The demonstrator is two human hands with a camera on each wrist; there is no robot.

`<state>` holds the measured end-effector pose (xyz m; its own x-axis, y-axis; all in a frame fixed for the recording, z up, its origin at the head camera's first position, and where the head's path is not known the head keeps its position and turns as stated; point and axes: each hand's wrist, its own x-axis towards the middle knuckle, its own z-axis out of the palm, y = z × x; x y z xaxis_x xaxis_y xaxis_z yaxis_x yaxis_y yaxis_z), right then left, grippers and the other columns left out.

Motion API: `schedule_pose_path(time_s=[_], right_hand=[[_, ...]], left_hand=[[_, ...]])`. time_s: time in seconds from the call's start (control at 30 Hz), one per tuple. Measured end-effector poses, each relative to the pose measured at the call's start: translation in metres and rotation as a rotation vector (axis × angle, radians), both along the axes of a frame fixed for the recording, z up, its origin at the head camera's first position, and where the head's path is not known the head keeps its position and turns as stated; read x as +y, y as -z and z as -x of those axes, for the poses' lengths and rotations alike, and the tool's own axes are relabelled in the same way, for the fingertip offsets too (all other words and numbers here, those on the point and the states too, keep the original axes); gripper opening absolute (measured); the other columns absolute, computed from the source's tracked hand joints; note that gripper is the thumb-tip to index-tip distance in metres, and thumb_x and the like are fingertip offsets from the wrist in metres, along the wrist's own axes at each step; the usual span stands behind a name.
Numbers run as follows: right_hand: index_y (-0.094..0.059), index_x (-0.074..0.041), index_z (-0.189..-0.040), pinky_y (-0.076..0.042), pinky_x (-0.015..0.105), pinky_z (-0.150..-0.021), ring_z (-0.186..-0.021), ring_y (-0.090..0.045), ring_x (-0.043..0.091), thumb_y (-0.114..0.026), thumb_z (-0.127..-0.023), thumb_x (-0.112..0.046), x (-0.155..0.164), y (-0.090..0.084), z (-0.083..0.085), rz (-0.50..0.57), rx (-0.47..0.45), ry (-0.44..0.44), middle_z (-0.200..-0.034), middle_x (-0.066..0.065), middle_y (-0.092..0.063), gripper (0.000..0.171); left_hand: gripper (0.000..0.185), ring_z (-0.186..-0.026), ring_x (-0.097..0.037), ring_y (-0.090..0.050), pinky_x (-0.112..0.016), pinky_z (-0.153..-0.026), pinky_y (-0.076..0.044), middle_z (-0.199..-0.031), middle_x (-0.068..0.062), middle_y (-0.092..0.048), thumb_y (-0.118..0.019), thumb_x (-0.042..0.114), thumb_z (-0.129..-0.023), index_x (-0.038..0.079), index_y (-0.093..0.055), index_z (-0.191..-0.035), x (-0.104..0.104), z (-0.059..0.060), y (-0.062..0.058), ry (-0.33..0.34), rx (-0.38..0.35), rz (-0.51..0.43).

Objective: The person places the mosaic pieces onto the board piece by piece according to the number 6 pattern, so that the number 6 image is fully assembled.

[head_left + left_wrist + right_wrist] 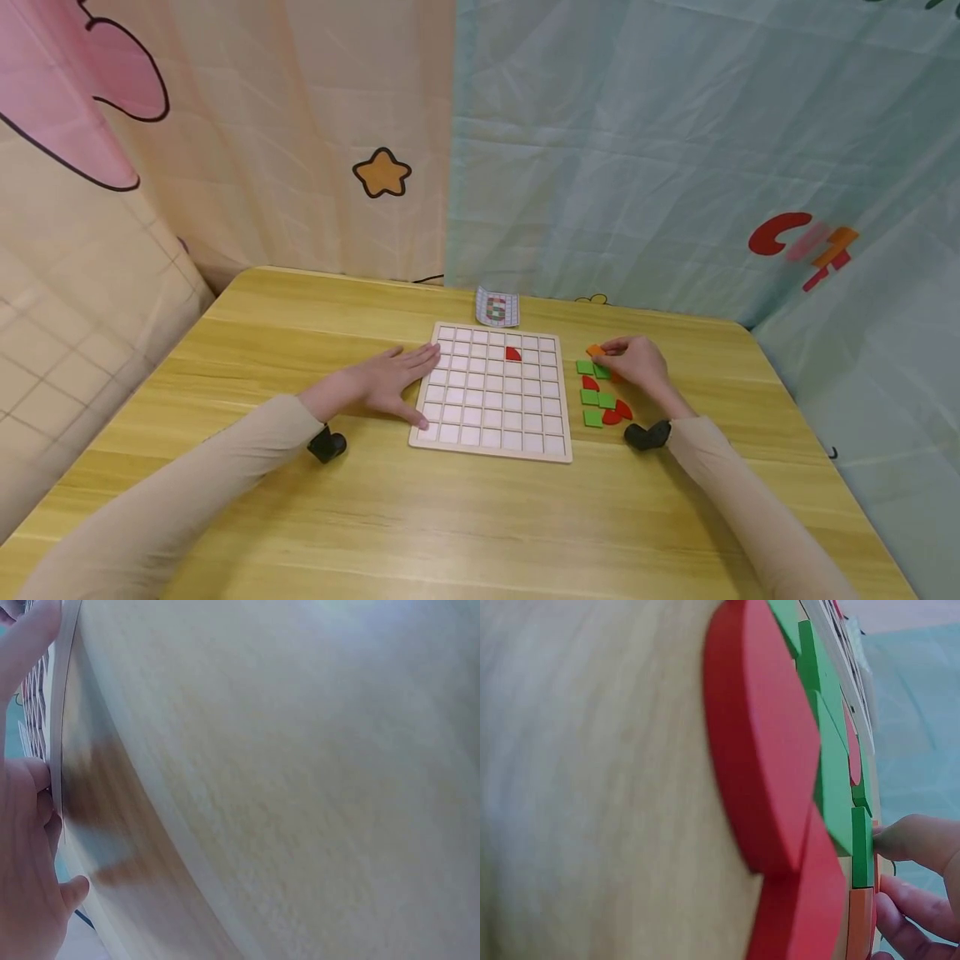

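Flat green square tile (602,372) under hand (637,362)

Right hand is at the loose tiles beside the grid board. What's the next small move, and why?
Probably lift the green tile under the right hand and carry it toward the board: only one red piece sits there, and the left hand steadies its edge.

board (492,392) mid-table (375,517) | loose pieces (600,392) right of it | card (497,307) behind, seemingly propped
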<state>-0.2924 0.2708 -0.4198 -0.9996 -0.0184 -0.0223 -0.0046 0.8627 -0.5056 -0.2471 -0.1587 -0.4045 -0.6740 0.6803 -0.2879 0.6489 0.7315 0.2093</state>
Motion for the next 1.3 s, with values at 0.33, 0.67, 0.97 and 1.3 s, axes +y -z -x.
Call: schedule_pose_path(time_s=[0.33, 0.67, 0.97, 1.3], right_hand=[[-0.072, -0.005, -0.111, -0.052, 0.037, -0.077, -0.098, -0.067, 0.031, -0.072, -0.084, -0.031, -0.002, -0.001, 0.000, 0.016, 0.052, -0.017, -0.106, 0.016, -0.072, 0.037], [-0.072, -0.007, -0.111, -0.048, 0.026, -0.064, -0.091, -0.068, 0.029, -0.073, -0.084, -0.033, -0.007, -0.007, -0.001, 0.000, 0.084, -0.030, -0.105, 0.015, -0.073, 0.038], [-0.074, -0.009, -0.109, -0.036, 0.023, -0.050, -0.067, -0.062, 0.020, -0.073, -0.083, -0.034, -0.018, -0.010, -0.002, -0.010, 0.109, -0.048, -0.105, 0.014, -0.073, 0.036], [-0.074, -0.012, -0.109, -0.030, 0.023, -0.046, -0.079, -0.061, 0.024, -0.073, -0.082, -0.037, -0.030, -0.011, -0.005, 0.005, 0.117, -0.070, -0.102, 0.011, -0.074, 0.036]], left_hand=[[0.114, -0.151, -0.027, -0.003, -0.056, -0.120, -0.008, -0.163, -0.011, 0.001, -0.057, 0.073, -0.079, 0.005, -0.006, -0.155, -0.001, 0.001, 0.000, -0.007, -0.004, 0.004], [0.114, -0.151, -0.025, -0.002, -0.055, -0.120, -0.006, -0.163, -0.010, 0.003, -0.055, 0.074, -0.079, 0.006, -0.005, -0.155, -0.001, 0.004, 0.001, -0.005, 0.000, 0.019], [0.114, -0.151, -0.024, 0.001, -0.053, -0.121, -0.006, -0.163, -0.009, 0.004, -0.054, 0.075, -0.079, 0.007, -0.004, -0.155, 0.000, 0.004, 0.002, -0.004, -0.003, 0.027], [0.114, -0.151, -0.024, 0.000, -0.053, -0.121, -0.006, -0.163, -0.009, 0.004, -0.052, 0.077, -0.078, 0.007, -0.004, -0.155, 0.000, 0.003, 0.004, 0.002, 0.007, 0.030]])
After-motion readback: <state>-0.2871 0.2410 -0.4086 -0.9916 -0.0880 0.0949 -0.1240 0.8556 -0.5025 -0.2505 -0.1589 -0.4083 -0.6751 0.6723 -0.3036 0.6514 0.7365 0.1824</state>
